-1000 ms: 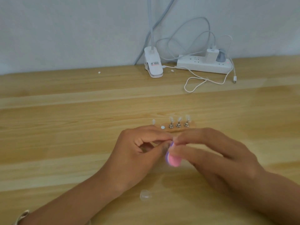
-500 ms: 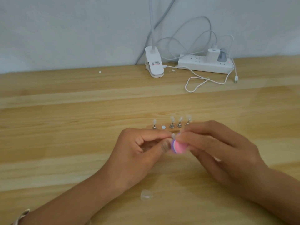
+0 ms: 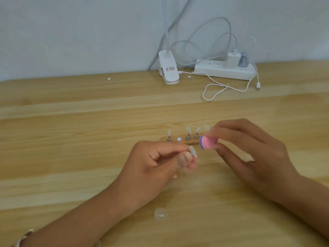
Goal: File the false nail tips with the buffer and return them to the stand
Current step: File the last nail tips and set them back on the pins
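My left hand [image 3: 156, 164] pinches a pale false nail tip [image 3: 246, 152] between thumb and forefinger, just in front of the wooden stand [image 3: 188, 142]. My right hand [image 3: 249, 150] pinches a pink and purple buffer [image 3: 208, 142], lifted up and to the right of the tip, not touching it. The stand carries several metal holders with nail tips [image 3: 188, 133] upright on them, and one bare white spot [image 3: 179, 139] second from the left. My right hand hides the stand's right end.
A clear loose nail tip [image 3: 160, 213] lies on the wooden table [image 3: 71, 157] near my left forearm. At the back by the wall stand a white clip lamp base [image 3: 168, 70], a white power strip [image 3: 224, 69] with plugs, and a looped cable [image 3: 213, 93].
The buffer was rubbing against the nail tip between my hands; my right hand has lifted it up and to the right, away from the tip. My left hand stayed put.
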The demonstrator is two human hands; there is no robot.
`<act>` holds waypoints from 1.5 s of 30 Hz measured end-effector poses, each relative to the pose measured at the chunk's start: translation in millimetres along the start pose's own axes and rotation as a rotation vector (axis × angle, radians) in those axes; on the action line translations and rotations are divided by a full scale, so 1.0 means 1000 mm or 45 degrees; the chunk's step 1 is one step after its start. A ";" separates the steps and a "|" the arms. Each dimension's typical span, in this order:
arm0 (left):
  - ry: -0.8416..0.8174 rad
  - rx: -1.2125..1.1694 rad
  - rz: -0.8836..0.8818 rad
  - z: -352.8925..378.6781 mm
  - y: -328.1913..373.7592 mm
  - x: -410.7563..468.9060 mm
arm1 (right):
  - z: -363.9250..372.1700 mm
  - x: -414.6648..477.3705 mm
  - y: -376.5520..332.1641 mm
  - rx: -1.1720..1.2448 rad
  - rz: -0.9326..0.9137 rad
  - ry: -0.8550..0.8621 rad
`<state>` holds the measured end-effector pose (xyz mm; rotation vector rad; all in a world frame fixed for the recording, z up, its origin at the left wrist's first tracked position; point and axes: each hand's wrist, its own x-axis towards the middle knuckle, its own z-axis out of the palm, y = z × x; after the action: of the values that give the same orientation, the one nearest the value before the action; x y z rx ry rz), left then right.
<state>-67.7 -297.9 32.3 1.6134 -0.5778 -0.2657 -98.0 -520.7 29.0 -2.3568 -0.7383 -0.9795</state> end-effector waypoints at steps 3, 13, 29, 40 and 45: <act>-0.059 -0.008 0.003 -0.001 0.002 0.000 | 0.002 0.000 -0.012 0.098 -0.027 0.040; -0.131 0.015 0.034 -0.001 0.005 0.000 | 0.007 -0.005 -0.020 0.142 -0.139 -0.018; -0.250 -0.053 -0.015 -0.003 0.004 0.000 | 0.003 -0.007 -0.030 0.111 -0.183 -0.153; -0.305 -0.109 -0.018 -0.003 0.000 0.002 | 0.001 -0.004 -0.019 0.001 -0.214 -0.126; -0.320 -0.083 -0.018 -0.003 0.000 0.002 | 0.006 -0.006 -0.023 0.029 -0.191 -0.084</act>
<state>-64.9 -296.3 32.6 1.5322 -0.7421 -0.4981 -113.8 -501.7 26.2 -2.3514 -0.9583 -0.9521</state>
